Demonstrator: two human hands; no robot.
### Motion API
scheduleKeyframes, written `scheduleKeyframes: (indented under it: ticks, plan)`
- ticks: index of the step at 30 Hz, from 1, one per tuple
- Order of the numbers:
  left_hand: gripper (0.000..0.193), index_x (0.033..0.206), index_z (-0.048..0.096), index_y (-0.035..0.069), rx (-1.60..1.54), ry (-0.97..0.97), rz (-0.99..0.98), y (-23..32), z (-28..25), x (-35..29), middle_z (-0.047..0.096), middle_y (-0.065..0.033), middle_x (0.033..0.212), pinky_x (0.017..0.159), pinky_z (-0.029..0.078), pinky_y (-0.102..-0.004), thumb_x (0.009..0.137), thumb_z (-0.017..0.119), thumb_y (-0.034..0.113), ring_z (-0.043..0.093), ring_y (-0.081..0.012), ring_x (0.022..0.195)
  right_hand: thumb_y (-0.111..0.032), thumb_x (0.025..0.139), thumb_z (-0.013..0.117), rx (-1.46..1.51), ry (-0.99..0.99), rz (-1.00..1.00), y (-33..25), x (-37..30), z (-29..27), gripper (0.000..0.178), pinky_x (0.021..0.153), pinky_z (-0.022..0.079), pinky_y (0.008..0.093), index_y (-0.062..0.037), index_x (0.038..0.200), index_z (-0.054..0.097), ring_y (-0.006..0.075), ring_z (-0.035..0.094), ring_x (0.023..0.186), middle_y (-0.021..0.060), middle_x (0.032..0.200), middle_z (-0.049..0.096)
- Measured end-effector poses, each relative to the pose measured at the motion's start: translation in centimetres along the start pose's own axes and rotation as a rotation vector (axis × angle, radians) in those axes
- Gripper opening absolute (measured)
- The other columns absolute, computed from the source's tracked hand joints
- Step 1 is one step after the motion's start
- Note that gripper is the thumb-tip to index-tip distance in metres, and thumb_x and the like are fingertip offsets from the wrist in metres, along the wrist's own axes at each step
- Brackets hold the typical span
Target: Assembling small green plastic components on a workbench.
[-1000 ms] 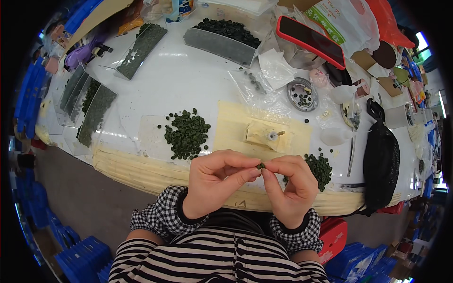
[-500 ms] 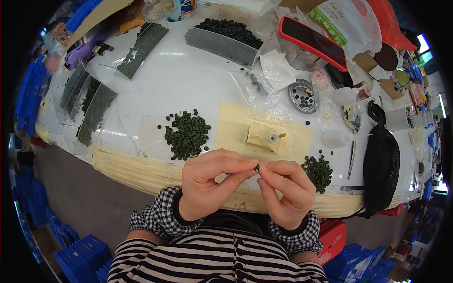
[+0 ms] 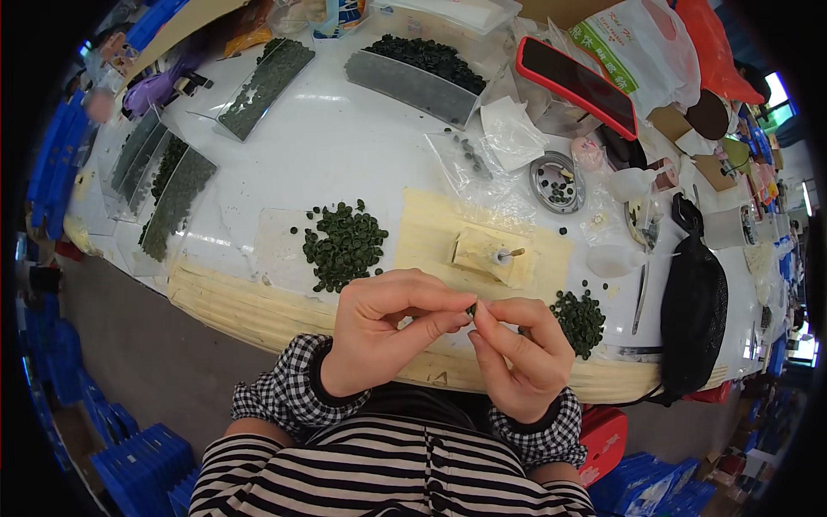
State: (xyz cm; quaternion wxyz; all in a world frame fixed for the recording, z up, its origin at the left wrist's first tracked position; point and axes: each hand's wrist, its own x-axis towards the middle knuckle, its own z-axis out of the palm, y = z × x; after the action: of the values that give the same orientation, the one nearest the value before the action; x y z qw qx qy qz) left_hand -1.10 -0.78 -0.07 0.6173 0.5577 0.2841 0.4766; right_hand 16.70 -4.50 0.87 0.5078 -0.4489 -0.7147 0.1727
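Observation:
My left hand (image 3: 379, 323) pinches a small dark green round piece (image 3: 471, 310) between thumb and forefinger, above the table's near edge. On its other side, my right hand (image 3: 525, 353) meets it with the tip of the forefinger, its thumb curled just below. The fingertips cover most of the piece. A larger pile of similar dark green pieces (image 3: 345, 246) lies beyond my left hand, and a smaller pile (image 3: 579, 323) lies beside my right hand. Between them, a yellowish block (image 3: 469, 248) with a short upright pin stands on a yellow sheet (image 3: 422, 215).
Clear trays of dark pieces (image 3: 413, 86) stand along the back and left. At the right are a round metal dish (image 3: 556, 183), a red-cased phone (image 3: 577, 86), tweezers (image 3: 640, 297), a white squeeze bottle (image 3: 616, 258) and a black mesh pouch (image 3: 693, 314). Yellow padding (image 3: 250, 302) lines the near edge.
The small piece has turned slightly between my fingertips, and a little more of its face shows. Both hands stay in nearly the same place. The whole view has shifted slightly.

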Motion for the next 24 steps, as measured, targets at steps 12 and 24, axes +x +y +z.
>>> scheduleKeyframes:
  ticks: [12,24]
  plan:
    - [0.019,0.104,0.068,-0.004,-0.080,0.044,-0.025,-0.20,0.09,-0.25,0.068,-0.0126,0.095,0.079,0.055,-0.0247,0.085,0.067,-0.008,0.067,-0.0148,0.088,0.005,0.073,0.074,-0.014,-0.001,0.001,0.08,-0.07,0.14,0.033,0.066,0.051,0.0278,-0.0028,0.105,0.073,0.0215,0.065,0.079,0.0115,0.094,0.067]
    - [0.017,0.097,0.072,-0.001,0.184,0.049,0.128,-0.34,-0.07,-0.20,0.071,-0.0103,0.087,0.070,0.053,-0.0239,0.082,0.070,-0.007,0.067,-0.0128,0.082,0.006,0.072,0.076,0.156,-0.052,0.067,0.24,-0.25,-0.23,0.034,0.066,0.051,0.0266,-0.0034,0.104,0.073,0.0199,0.065,0.079,0.0097,0.094,0.068]
